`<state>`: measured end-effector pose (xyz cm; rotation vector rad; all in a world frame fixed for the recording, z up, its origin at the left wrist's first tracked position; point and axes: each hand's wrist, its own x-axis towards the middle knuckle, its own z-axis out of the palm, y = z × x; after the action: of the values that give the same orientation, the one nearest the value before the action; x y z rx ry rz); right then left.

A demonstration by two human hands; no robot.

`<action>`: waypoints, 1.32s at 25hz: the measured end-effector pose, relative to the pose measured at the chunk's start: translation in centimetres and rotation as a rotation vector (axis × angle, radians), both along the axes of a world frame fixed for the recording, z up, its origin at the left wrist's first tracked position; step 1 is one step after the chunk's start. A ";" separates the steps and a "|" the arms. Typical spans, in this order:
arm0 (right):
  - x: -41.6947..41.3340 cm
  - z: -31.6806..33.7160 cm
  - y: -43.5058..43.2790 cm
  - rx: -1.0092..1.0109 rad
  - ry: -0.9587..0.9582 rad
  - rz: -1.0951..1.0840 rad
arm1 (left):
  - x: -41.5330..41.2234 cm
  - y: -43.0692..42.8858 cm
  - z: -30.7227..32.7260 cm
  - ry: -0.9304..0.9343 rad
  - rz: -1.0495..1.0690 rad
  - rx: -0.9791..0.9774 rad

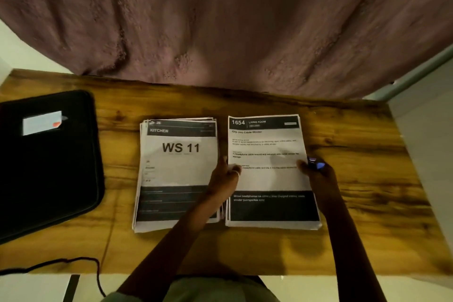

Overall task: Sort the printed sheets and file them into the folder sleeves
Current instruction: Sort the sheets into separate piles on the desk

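**Q:** State the position of both hands.

**A:** The left hand (224,176) is at the left edge of the top sheet (268,179) of the right stack (272,224); its fingers (231,169) curl over that edge and pinch it; one finger wears a ring (236,173). The right hand (316,175) is at the opposite edge; its thumb lies on the paper and the fingers curl round the edge, gripping it; a small dark and blue object (318,165) sits at those fingers, type not identifiable.

**Q:** Locate the task items.

**A:** The top sheet, headed "1654 LIVING ROOM", lies flat on its stack between the two sets of fingers; the left stack (176,167), top page marked "KITCHEN" and "WS 11", lies just beside the left fingers, on their outer side; the left forearm crosses its lower right corner. The black folder (49,174), bearing a pale label (41,122), lies flat well apart, further left of the left fingers; all rest on the wooden table (367,167).

**Q:** Other items?

**A:** A mauve curtain (220,19) hangs beyond the fingers, behind the table's far edge; a black cable (61,261) runs by the near left corner.
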<state>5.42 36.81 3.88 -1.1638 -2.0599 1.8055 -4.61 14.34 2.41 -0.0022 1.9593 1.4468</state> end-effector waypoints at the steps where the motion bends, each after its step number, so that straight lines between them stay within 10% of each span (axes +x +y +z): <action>1: 0.3 -0.6 0.7 0.054 -0.018 0.018 | 0.4 1.2 -0.8 0.011 -0.025 -0.026; 15: -0.4 -7.0 1.6 0.552 -0.302 0.147 | 3.5 4.8 -3.7 0.352 -0.027 -0.389; 33: -6.2 -1.4 -11.3 0.525 -0.222 0.323 | -1.8 -9.7 -1.0 0.519 0.066 -0.557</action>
<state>-0.83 25.53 2.48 -0.9503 -2.7507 1.1415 -6.46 4.62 1.41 0.0644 2.7587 0.9490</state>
